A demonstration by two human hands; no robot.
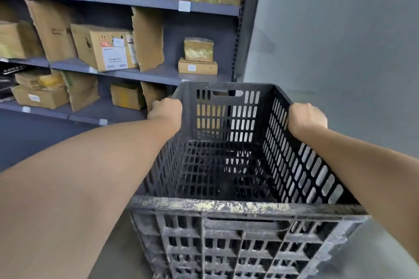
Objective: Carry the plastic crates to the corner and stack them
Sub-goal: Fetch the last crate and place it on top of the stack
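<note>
Where the view begins at far left, a grey metal shelving unit runs along the far side, its levels loaded with cardboard boxes. A labelled carton sits on the middle shelf. Further right on the same shelf, a small tape-wrapped box is stacked on a flat box. Torn cardboard sheets stand upright between the cartons. White tags are fixed to the shelf edges. In front of the lower shelves, the left hand is clenched over the top edge of the left wall of a black plastic crate, close to its far left corner, and the bare forearm stretches back to the near left. Its knuckles face the camera and the fingertips are hidden behind the rim. The crate occupies the centre and near foreground, open side up, with its long axis pointing away from the viewer. Its walls are slotted, a handle cut-out shows in both the far and the near end wall, and the near rim is scuffed with pale grime. Whether its base rests on anything cannot be determined. The right hand is clenched over the right wall's top edge, roughly opposite the left hand, fingers wrapped out of sight. Beyond it, to the right of the shelving upright, stands a plain grey wall.
</note>
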